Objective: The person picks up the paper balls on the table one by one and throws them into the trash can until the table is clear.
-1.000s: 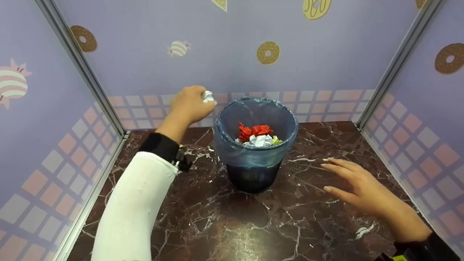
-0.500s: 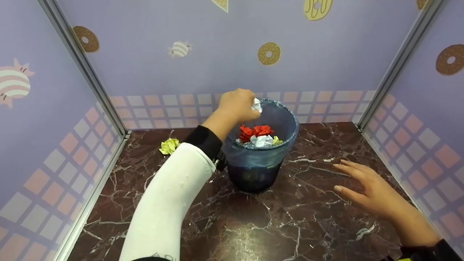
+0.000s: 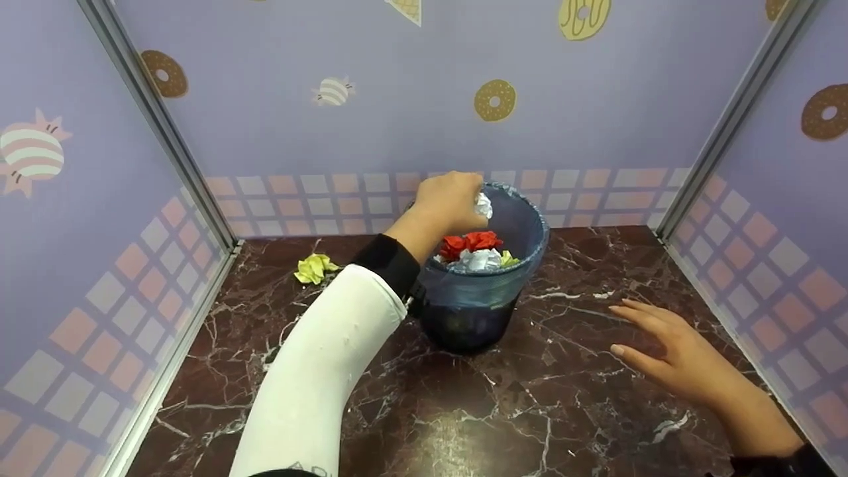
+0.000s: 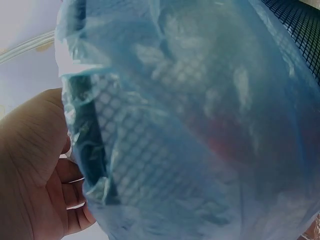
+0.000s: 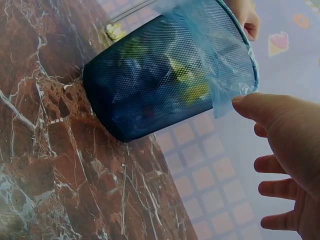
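My left hand [image 3: 453,201] is over the left part of the bin's opening, its fingers curled round a crumpled white paper ball [image 3: 484,206]. Below it stands a dark mesh waste bin [image 3: 464,324] lined with a translucent blue plastic bag [image 3: 530,248]. Inside lie crumpled red paper [image 3: 482,240], white paper [image 3: 478,260] and a bit of yellow paper [image 3: 509,259]. In the left wrist view the bag [image 4: 165,150] hides the held ball. To the right of the bin my right hand [image 3: 676,351] hovers with loosely spread fingers, holding nothing.
A crumpled yellow paper ball [image 3: 315,268] lies on the dark marbled surface [image 3: 464,411], left of the bin. Patterned purple panels [image 3: 411,119] enclose the back and both sides, joined by grey metal corner strips [image 3: 729,126].
My left hand has carried the white paper ball rightward from beside the bin to above its opening. The yellow ball on the surface has come into view. My right hand has shifted slightly right.
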